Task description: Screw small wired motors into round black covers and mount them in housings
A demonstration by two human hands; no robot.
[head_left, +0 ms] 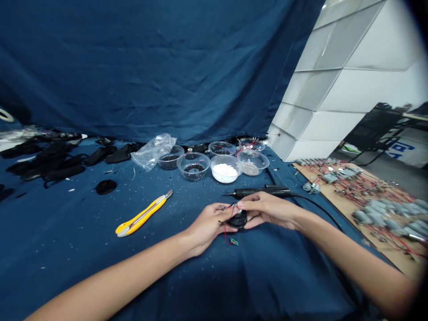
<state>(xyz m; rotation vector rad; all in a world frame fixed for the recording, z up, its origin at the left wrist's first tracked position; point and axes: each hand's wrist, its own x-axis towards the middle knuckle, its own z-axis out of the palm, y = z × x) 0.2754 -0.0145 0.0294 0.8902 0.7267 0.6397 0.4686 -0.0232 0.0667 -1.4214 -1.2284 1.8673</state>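
Observation:
My left hand and my right hand meet at the middle of the blue cloth, both closed around a small round black part. Thin red wires run from that part, and a tiny green circuit board hangs on them just below it. My right fingers pinch the top of the part where the wires come out. A black powered screwdriver with its cable lies on the cloth just behind my right hand.
A yellow utility knife lies left of my hands. Several clear plastic bowls of small parts and a plastic bag stand behind. Black parts lie far left. At right, a cardboard sheet carries small wired motors.

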